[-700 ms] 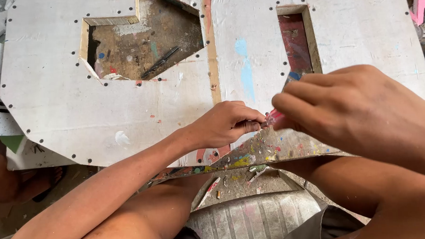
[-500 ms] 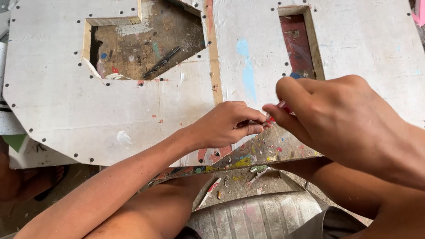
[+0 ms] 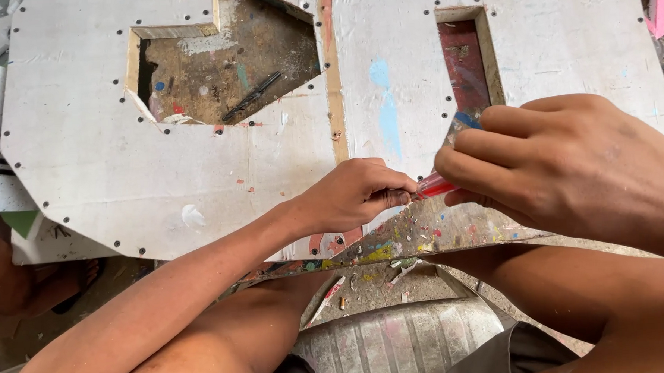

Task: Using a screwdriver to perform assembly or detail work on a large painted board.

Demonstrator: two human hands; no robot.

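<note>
The fingers of the right hand (image 3: 570, 161) are curled tight around a red tool with a blue end (image 3: 438, 184). It looks like a small cutter or pen, but most of it is hidden in the fist, so its kind cannot be told for sure. Only the red front part and a bit of blue at the top show. The tool is long and thin. It lies tilted, with the red tip pointing left and a little down, toward the left hand (image 3: 355, 193).

The fingers of the left hand are pressed together. The fingertips (image 3: 403, 187) pinch something very small right at the red tip. What they pinch is too tiny to see. The two hands almost touch there, and the tool's tip sits between them. The right hand is the one that carries the tool; the left hand only meets its tip.

Both hands rest over the near edge of a big white board (image 3: 196, 162) with dark dots along its rim. The edge (image 3: 394, 243) under the hands is spotted with paint. The board has two cut-out holes: a large one (image 3: 222, 72) far to the left and a narrow one (image 3: 464, 61) just above the right hand. Below, between the knees, is a ribbed grey seat (image 3: 398, 340).
</note>
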